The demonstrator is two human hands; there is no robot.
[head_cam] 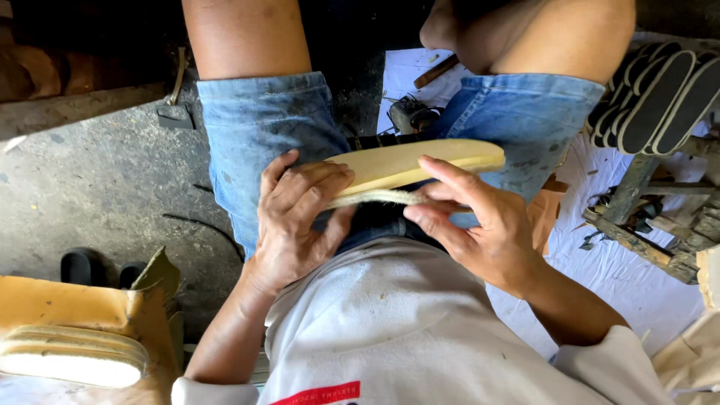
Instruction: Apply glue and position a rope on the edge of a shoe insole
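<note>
A pale yellow shoe sole lies across my lap, on its edge, over my blue denim shorts. A light braided cord runs along its lower rim. My left hand grips the near end of the sole, thumb and fingers pressing the cord against it. Fingers of my right hand pinch the cord and hold it to the sole's edge from the right.
A stack of black soles rests at the upper right above a rough wooden frame. White paper covers the floor on the right. A cardboard box with pale soles sits at the lower left on grey concrete.
</note>
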